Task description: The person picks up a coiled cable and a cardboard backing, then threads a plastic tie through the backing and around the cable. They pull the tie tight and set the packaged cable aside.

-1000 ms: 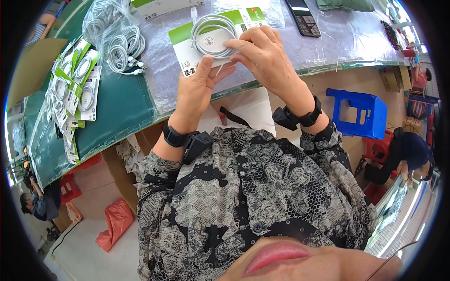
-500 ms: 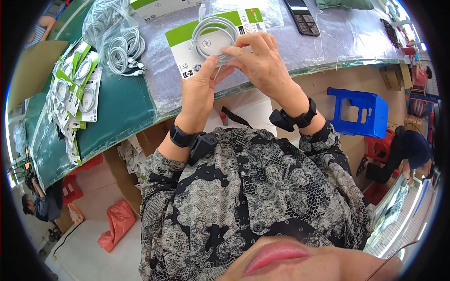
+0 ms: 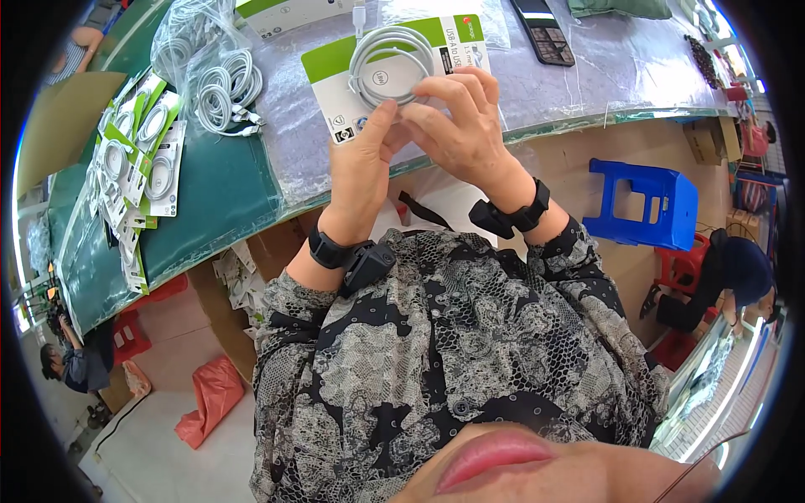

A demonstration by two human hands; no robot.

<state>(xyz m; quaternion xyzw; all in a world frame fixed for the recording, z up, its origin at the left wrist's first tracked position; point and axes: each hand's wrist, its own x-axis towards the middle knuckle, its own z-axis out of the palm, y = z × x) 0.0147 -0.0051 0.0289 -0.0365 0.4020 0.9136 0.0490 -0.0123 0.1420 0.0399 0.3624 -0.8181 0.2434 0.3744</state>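
A coiled white USB cable (image 3: 390,35) rests on a green-and-white packaging card (image 3: 329,94), which is tilted at the table's near edge. Its plug points up past the card's top edge. My left hand (image 3: 362,155) grips the card's lower edge, thumb on top against the bottom of the coil and fingers underneath. With bent fingers, my right hand (image 3: 463,126) pinches at the coil's lower right; its fingertips partly cover the cable there. Whether a tie or tab sits between those fingertips is hidden.
Left of the hands lie loose cable coils (image 3: 220,99), a clear bag of cables (image 3: 189,42) and a pile of carded cables (image 3: 134,159). A phone (image 3: 549,40) lies at the far right, a box (image 3: 289,15) at the back. A blue stool (image 3: 675,210) stands below the table.
The card and coil have shifted slightly right with both hands. My right fingers have moved a little lower along the coil's right side, uncovering more of the card's upper right.
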